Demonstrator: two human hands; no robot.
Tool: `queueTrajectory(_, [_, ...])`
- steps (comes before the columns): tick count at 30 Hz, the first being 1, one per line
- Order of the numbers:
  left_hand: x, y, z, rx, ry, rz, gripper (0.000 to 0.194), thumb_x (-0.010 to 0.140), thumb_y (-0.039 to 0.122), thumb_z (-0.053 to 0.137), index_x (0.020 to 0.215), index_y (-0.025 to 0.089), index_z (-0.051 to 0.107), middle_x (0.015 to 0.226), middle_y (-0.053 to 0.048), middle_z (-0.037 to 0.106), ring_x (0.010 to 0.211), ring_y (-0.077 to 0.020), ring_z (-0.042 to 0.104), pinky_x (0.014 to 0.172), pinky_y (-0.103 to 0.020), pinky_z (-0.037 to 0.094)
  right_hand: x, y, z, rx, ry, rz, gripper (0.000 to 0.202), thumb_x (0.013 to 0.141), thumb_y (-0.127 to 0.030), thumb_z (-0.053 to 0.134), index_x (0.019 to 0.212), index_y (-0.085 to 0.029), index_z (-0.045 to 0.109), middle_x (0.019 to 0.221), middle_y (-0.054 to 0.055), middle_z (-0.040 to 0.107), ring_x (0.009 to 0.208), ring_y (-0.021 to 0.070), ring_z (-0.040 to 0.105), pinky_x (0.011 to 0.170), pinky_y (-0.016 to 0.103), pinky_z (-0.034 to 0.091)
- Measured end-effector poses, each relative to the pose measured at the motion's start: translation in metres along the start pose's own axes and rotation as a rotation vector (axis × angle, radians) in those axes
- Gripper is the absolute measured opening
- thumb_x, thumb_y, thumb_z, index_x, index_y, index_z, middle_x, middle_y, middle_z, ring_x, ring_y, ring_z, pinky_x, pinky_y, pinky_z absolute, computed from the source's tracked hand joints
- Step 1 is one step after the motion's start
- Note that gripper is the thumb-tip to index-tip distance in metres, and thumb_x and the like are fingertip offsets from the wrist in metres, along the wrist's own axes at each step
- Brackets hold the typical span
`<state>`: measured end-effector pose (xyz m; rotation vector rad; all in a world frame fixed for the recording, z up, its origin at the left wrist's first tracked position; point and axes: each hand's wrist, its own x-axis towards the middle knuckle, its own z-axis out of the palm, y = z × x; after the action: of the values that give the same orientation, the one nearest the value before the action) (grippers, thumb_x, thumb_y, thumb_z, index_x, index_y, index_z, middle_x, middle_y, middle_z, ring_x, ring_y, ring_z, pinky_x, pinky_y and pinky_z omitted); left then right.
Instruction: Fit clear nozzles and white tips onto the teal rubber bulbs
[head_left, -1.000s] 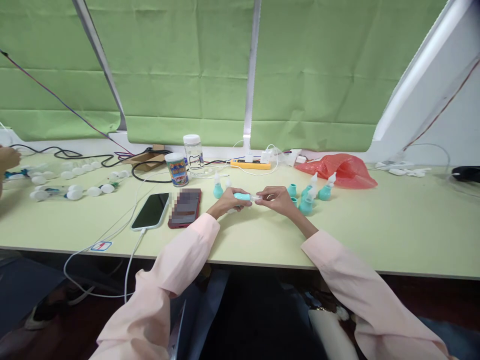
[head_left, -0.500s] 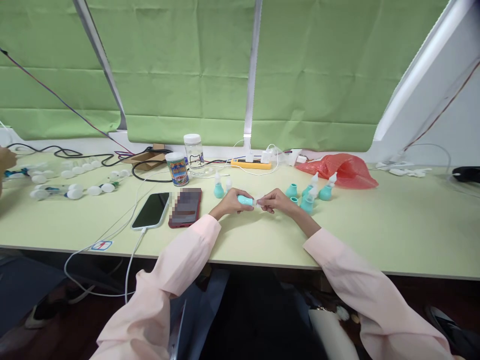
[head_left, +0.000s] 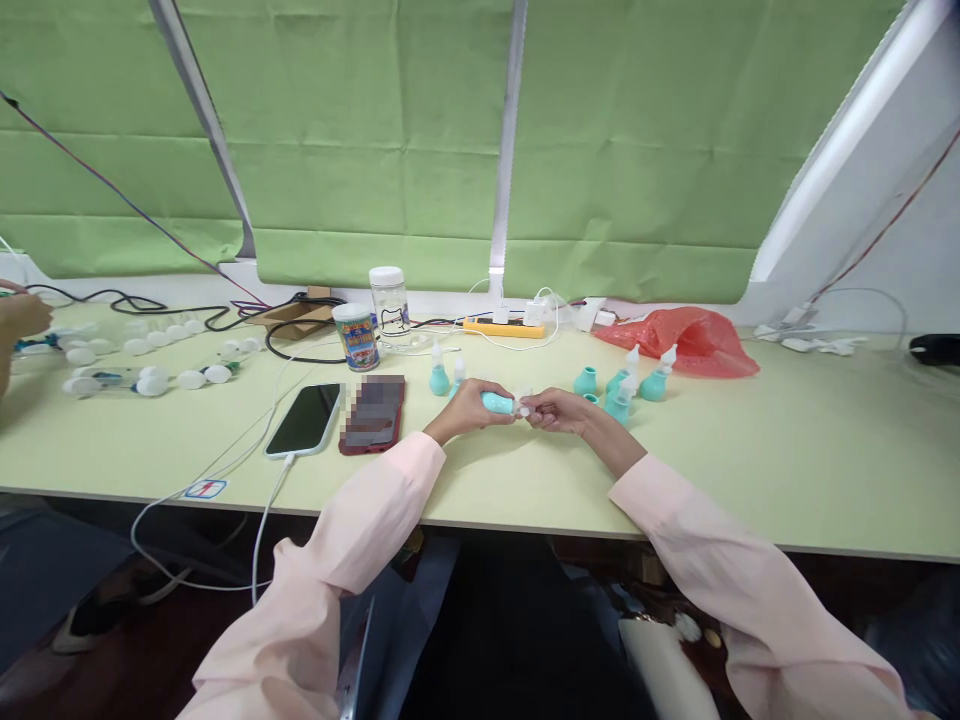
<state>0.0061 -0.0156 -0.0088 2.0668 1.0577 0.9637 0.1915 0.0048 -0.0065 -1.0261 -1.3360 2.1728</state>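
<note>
The left hand (head_left: 469, 407) is closed round a teal bulb (head_left: 496, 402), held just above the table (head_left: 750, 470) near its front middle. The right hand (head_left: 555, 409) pinches a small clear tip (head_left: 523, 404) at the bulb's right end; the fingers cover most of the tip, so whether it is seated in the bulb or only touching it cannot be told. Most of the bulb is also hidden in the left palm.

Just behind the left hand stand a teal bulb with a white tip (head_left: 439, 374) and a smaller whitish piece (head_left: 458, 369), too small to make out. Behind the right hand is a cluster of teal bulbs (head_left: 626, 385), some tipped, one partly hidden by the wrist.

To the left lie a black phone (head_left: 304, 420) on a white cable (head_left: 225, 500) and a red phone (head_left: 372, 414) whose face is blurred. Further back are a printed can (head_left: 355, 337) and a clear jar (head_left: 388, 305) with a white lid; its contents cannot be made out. A red bag (head_left: 686, 340) lies crumpled at the back right, and what it holds is not visible.

At the far left, rows of white caps (head_left: 150, 380) lie on the table, and another person's hand (head_left: 19, 318) is cut off by the frame edge. A dark object (head_left: 936, 348) is cut off at the right edge.
</note>
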Motion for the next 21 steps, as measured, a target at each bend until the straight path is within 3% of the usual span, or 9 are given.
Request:
queueTrajectory(3, [-0.001, 0.002, 0.001, 0.065, 0.067, 0.107, 0.034, 0.054, 0.033, 0.066, 0.081, 0.013, 0.064, 0.074, -0.003, 0.063, 0.061, -0.0109, 0.054, 0.055, -0.019, 0.041, -0.001, -0.002, -0.001, 0.098, -0.049, 0.083, 0.015, 0.069, -0.024, 0.055, 0.065, -0.01, 0.052, 0.045, -0.007, 0.033, 0.034, -0.0009, 0.024, 0.027, 0.008, 0.017])
queueTrajectory(7, [-0.002, 0.001, 0.002, 0.186, 0.075, 0.228, 0.03, 0.058, 0.033, 0.064, 0.082, 0.014, 0.064, 0.076, -0.004, 0.064, 0.069, -0.0137, 0.056, 0.064, -0.022, 0.041, 0.0, -0.002, 0.002, 0.095, -0.002, 0.1, 0.017, 0.073, -0.024, 0.052, 0.062, -0.011, 0.048, 0.045, -0.008, 0.028, 0.032, -0.001, 0.02, 0.026, 0.008, 0.016])
queueTrajectory(14, [0.002, -0.001, 0.0, 0.253, 0.135, 0.202, 0.026, 0.059, 0.03, 0.063, 0.079, 0.015, 0.064, 0.077, -0.005, 0.065, 0.071, -0.0158, 0.058, 0.069, -0.025, 0.041, 0.009, 0.009, 0.016, 0.092, 0.172, -0.199, 0.015, 0.065, -0.024, 0.06, 0.062, -0.013, 0.049, 0.046, -0.005, 0.039, 0.035, 0.0003, 0.028, 0.03, 0.011, 0.021])
queueTrajectory(17, [0.003, 0.003, 0.0, 0.123, 0.229, 0.151, 0.027, 0.059, 0.033, 0.062, 0.079, 0.014, 0.064, 0.078, -0.005, 0.064, 0.072, -0.0152, 0.058, 0.069, -0.024, 0.042, 0.009, 0.007, 0.022, 0.051, 0.292, -0.351, 0.025, 0.066, -0.037, 0.059, 0.063, -0.014, 0.051, 0.047, -0.004, 0.043, 0.037, 0.0026, 0.034, 0.033, 0.015, 0.027])
queueTrajectory(21, [0.002, 0.009, 0.0, 0.01, 0.373, 0.1, 0.031, 0.059, 0.036, 0.062, 0.08, 0.013, 0.064, 0.081, -0.005, 0.064, 0.075, -0.0153, 0.058, 0.07, -0.024, 0.043, 0.007, 0.007, 0.025, -0.139, 0.42, -0.577, 0.046, 0.072, -0.056, 0.039, 0.072, -0.014, 0.056, 0.057, 0.003, 0.054, 0.046, 0.0096, 0.047, 0.045, 0.023, 0.04])
